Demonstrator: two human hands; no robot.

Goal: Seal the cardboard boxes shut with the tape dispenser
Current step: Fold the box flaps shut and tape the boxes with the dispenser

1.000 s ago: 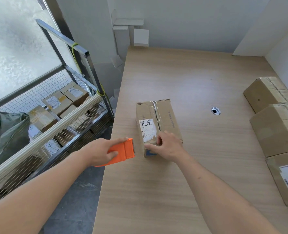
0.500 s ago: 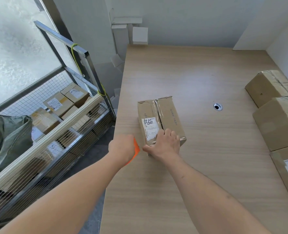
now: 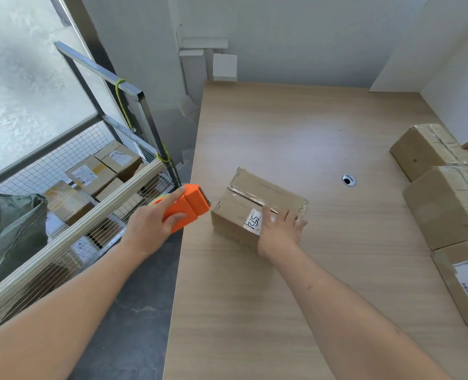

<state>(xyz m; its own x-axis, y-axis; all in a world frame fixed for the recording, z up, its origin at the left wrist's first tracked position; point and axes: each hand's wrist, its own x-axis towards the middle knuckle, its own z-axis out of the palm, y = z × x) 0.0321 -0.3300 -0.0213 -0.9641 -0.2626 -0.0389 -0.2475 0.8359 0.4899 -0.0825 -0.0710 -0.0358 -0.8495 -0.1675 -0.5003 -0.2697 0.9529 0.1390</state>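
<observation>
left hand [image 3: 151, 225] grips orange plastic tape dispenser [image 3: 186, 206] | just right of it: taped cardboard box [image 3: 257, 208] | right hand [image 3: 280, 233] lies flat, fingers relaxed, on box's near corner

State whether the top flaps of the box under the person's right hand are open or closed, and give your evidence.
Closed. The flaps of the box lie flat, with shiny tape running along the centre seam; the right hand rests on top.

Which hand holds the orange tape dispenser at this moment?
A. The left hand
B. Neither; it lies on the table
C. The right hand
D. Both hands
A: the left hand grips the orange tape dispenser, while the right hand rests on the cardboard box.
</observation>
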